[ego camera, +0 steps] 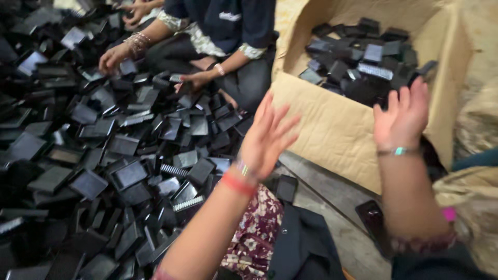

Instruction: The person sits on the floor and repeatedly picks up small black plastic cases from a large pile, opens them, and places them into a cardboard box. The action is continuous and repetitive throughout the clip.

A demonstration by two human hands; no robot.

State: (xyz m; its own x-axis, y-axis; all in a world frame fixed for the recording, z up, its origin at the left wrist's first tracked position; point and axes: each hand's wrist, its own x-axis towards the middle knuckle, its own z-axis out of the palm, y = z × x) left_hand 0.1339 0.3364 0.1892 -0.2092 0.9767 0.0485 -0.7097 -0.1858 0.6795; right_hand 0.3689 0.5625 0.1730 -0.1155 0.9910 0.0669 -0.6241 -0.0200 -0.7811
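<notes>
My left hand (267, 136) is raised with fingers spread and holds nothing, just left of the cardboard box (332, 129). My right hand (403, 115) is also up and empty, fingers apart, above the box's near wall. Inside the box lie several flat black plastic parts (363, 62). A large heap of the same black parts (114, 155) covers the floor to the left of my left hand. A red band and a bracelet circle my left wrist; a thin bracelet is on my right wrist.
Another person sits at the back, one hand (114, 56) on the heap and the other hand (197, 79) near their knee. A dark phone (374, 220) and a lone black part (286, 187) lie on the grey floor in front of the box.
</notes>
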